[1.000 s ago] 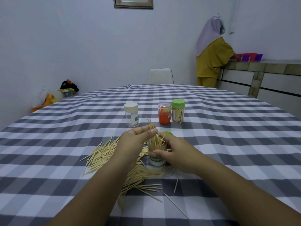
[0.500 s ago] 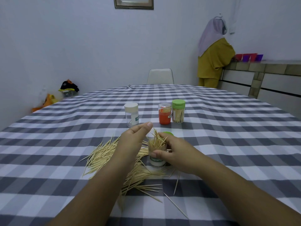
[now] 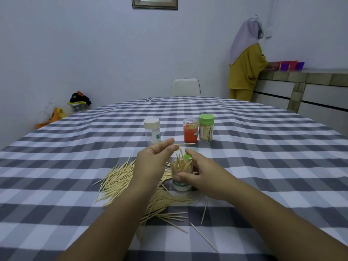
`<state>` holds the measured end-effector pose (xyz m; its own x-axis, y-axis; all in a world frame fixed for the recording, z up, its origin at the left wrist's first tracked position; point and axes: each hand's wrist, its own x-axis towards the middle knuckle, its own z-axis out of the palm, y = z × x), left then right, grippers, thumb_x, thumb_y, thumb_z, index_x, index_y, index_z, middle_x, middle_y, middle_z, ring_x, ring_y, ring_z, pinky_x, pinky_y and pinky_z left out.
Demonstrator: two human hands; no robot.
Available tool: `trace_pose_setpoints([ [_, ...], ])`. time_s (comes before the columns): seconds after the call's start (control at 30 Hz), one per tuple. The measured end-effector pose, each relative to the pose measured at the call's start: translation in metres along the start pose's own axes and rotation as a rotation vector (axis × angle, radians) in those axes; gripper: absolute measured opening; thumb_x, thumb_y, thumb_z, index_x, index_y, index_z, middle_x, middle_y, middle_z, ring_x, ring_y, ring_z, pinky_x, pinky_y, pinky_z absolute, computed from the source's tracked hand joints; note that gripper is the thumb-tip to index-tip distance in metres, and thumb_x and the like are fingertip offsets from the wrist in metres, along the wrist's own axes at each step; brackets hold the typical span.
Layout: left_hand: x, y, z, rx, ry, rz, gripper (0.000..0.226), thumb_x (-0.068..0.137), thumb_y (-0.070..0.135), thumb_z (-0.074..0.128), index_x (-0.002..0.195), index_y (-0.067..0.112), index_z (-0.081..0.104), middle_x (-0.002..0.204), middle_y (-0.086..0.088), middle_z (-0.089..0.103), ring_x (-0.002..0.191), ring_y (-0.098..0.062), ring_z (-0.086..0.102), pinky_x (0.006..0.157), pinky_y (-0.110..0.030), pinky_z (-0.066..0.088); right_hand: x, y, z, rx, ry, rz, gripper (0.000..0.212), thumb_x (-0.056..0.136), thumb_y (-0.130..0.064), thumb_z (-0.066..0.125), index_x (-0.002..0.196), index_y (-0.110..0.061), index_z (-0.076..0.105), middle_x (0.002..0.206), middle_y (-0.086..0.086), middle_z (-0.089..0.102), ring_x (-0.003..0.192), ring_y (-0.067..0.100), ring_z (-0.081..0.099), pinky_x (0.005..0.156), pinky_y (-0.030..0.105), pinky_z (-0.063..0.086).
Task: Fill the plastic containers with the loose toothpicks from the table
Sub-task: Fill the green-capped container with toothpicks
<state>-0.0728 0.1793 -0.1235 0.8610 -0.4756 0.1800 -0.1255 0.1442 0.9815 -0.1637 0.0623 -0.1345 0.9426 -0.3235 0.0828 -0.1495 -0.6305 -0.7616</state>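
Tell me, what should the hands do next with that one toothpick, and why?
Probably tip the single toothpick point down and drop it into the open container. The left hand pinches it sideways just above the rim, while the right hand holds the container upright, and a pile of loose toothpicks waits.

The printed label on the open clear plastic container (image 3: pixel 182 178) is partly covered by the right hand (image 3: pixel 202 172). Part of the loose wooden toothpick pile (image 3: pixel 120 178) is hidden beneath the left hand (image 3: pixel 150 164) and forearm. The wooden picture frame (image 3: pixel 154 3) is cut off by the top edge. Both forearms are cut off by the bottom edge.
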Motion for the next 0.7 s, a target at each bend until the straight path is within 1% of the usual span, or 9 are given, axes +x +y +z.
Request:
trace_pose_setpoints([
  [0.1,0.0,-0.002,-0.001,0.033,0.023,0.025,0.008,0.087,0.027,0.066,0.091,0.026,0.072,0.093,0.01,0.073,0.094,0.004,0.062,0.072,-0.016,0.042,0.0,-0.001,0.0,-0.005,-0.001,0.003,0.089,0.081,-0.044,0.069,0.151,-0.03,0.016,0.134,-0.004,0.056,0.118,0.011,0.055,0.101,0.035,0.046],
  [0.2,0.0,-0.002,0.0,0.034,0.043,0.049,0.012,0.084,0.025,0.07,0.095,0.024,0.073,0.086,0.017,0.071,0.083,0.012,0.063,0.066,-0.009,0.043,0.0,-0.002,-0.001,-0.02,0.005,0.003,0.086,0.082,-0.044,0.069,0.15,-0.03,0.018,0.132,-0.004,0.057,0.115,0.011,0.056,0.1,0.034,0.047],
  [0.3,0.0,-0.002,-0.001,0.034,0.083,0.082,0.017,0.085,0.02,0.069,0.102,0.024,0.072,0.092,0.015,0.071,0.083,0.012,0.063,0.072,-0.011,0.045,-0.001,-0.002,-0.001,-0.021,0.004,-0.003,0.084,0.081,-0.045,0.069,0.149,-0.03,0.023,0.128,-0.006,0.06,0.111,0.009,0.058,0.097,0.034,0.048],
  [0.4,0.002,0.0,-0.005,0.09,0.123,0.153,0.019,0.091,0.02,0.062,0.107,0.028,0.069,0.098,0.017,0.068,0.083,0.016,0.06,0.069,-0.009,0.044,-0.002,-0.004,-0.001,-0.034,-0.005,0.013,0.087,0.081,-0.046,0.068,0.151,-0.03,0.018,0.138,-0.004,0.053,0.12,0.011,0.053,0.101,0.033,0.045],
  [0.47,0.003,0.002,-0.006,0.183,0.11,0.221,0.02,0.095,0.02,0.057,0.108,0.031,0.068,0.097,0.02,0.066,0.074,0.019,0.056,0.065,-0.004,0.043,-0.003,-0.005,-0.003,-0.052,-0.008,0.02,0.088,0.082,-0.046,0.067,0.151,-0.028,0.015,0.142,-0.003,0.048,0.124,0.012,0.05,0.103,0.03,0.043],
  [0.5,0.002,0.002,-0.007,0.258,0.092,0.27,0.022,0.096,0.019,0.055,0.108,0.032,0.067,0.098,0.021,0.064,0.077,0.017,0.056,0.067,-0.004,0.043,-0.004,-0.006,-0.003,-0.057,-0.008,0.019,0.088,0.083,-0.046,0.067,0.151,-0.028,0.015,0.143,-0.002,0.048,0.124,0.012,0.05,0.102,0.029,0.042],
  [0.57,0.003,-0.001,-0.008,0.493,0.043,0.442,0.024,0.097,0.018,0.052,0.109,0.03,0.068,0.097,0.024,0.058,0.093,0.007,0.053,0.081,-0.014,0.043,-0.005,-0.007,-0.003,-0.058,-0.009,0.017,0.087,0.083,-0.046,0.067,0.151,-0.027,0.015,0.141,-0.002,0.05,0.121,0.01,0.051,0.1,0.026,0.043],
  [0.63,0.005,-0.007,-0.01,0.717,-0.021,0.643,0.027,0.093,0.018,0.05,0.111,0.025,0.069,0.091,0.029,0.054,0.099,-0.005,0.05,0.088,-0.028,0.042,-0.006,-0.008,-0.003,-0.064,-0.01,0.018,0.086,0.084,-0.045,0.066,0.151,-0.027,0.016,0.14,-0.002,0.05,0.121,0.011,0.051,0.099,0.025,0.043],
  [0.7,0.006,-0.01,-0.012,0.782,-0.073,0.702,0.032,0.089,0.022,0.048,0.113,0.027,0.068,0.092,0.032,0.052,0.1,-0.003,0.047,0.089,-0.03,0.04,-0.005,-0.007,-0.003,-0.07,-0.008,0.017,0.086,0.084,-0.046,0.065,0.151,-0.028,0.015,0.143,-0.001,0.047,0.124,0.013,0.049,0.102,0.029,0.043],
])
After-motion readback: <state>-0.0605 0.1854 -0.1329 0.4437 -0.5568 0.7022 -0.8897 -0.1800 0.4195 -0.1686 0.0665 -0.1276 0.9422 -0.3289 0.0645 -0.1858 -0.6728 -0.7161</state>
